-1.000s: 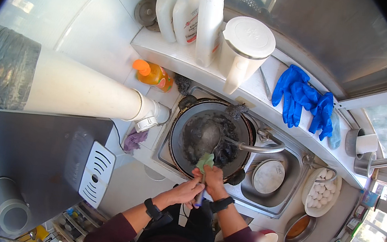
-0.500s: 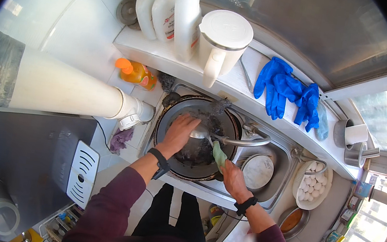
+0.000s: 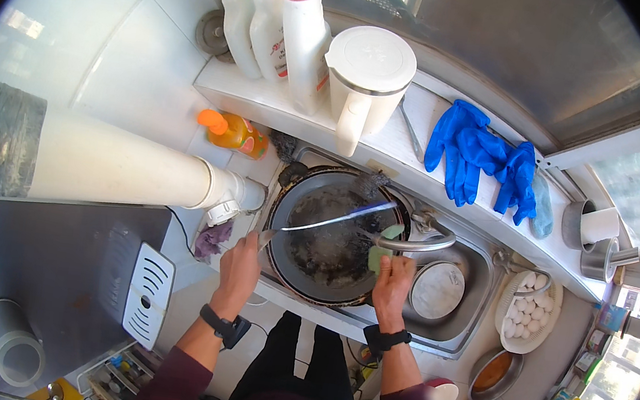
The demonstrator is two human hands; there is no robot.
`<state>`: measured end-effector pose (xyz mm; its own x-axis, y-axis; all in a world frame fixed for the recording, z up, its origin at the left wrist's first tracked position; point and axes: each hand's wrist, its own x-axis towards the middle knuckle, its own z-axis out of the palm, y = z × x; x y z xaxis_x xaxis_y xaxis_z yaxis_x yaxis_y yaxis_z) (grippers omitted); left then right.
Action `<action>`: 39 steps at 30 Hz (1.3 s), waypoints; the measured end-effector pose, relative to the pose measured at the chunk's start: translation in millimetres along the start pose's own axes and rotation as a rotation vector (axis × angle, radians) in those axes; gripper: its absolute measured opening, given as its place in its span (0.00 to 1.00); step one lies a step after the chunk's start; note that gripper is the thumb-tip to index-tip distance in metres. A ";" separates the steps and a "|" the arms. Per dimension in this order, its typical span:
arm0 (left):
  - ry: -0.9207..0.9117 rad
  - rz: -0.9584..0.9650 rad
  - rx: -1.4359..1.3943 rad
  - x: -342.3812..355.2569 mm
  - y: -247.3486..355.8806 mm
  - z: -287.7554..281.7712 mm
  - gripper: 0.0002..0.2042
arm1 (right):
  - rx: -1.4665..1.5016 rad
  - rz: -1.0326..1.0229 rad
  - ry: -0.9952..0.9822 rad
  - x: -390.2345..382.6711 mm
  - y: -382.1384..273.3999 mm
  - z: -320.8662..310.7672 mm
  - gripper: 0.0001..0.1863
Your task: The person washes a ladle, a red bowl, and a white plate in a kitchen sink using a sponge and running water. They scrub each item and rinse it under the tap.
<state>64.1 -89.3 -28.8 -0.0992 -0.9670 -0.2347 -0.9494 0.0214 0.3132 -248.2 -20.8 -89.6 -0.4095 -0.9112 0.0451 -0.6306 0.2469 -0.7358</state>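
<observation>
My left hand (image 3: pixel 242 262) is closed on the metal head of a long utensil (image 3: pixel 327 219), whose shaft with a blue end slants up to the right across the wok. My right hand (image 3: pixel 394 281) grips a green cloth (image 3: pixel 377 257) at the wok's right side, below the curved tap (image 3: pixel 430 244). The large dark wok (image 3: pixel 303 274) sits over the left sink basin, with murky water inside and a dark scouring pad (image 3: pixel 370 184) on its far rim. White dishes (image 3: pixel 437 288) lie in the right basin (image 3: pixel 456 329).
A ledge holds white spray bottles (image 3: pixel 299 45), a white jug (image 3: pixel 373 63) and blue gloves (image 3: pixel 462 145). An orange bottle (image 3: pixel 236 136) and purple rag (image 3: pixel 211 243) are left of the sink, near a white pipe (image 3: pixel 125 156). Eggs (image 3: pixel 526 313) and a metal bowl (image 3: pixel 494 377) stand right.
My left hand has moved from inside the wok to its left edge, lifting the utensil's head out and swinging its other end up rightward. My right hand stays on the green cloth.
</observation>
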 end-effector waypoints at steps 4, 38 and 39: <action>-0.106 -0.134 -0.102 -16.0 -13.0 5.0 0.20 | 0.051 0.187 -0.197 -0.5 20.4 48.8 0.09; -0.277 -0.266 -1.044 -78.3 18.1 40.8 0.35 | 1.541 1.050 -0.212 -65.3 -43.2 148.2 0.07; -0.260 -0.247 -1.025 -78.2 20.8 40.1 0.35 | 1.548 1.060 -0.221 -61.3 -42.5 149.0 0.07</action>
<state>40.2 -3.0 -40.9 -0.1144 -0.8293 -0.5469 -0.2634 -0.5055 0.8216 -98.1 -24.6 -161.8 -0.0182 -0.6534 -0.7568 0.9121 0.2992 -0.2802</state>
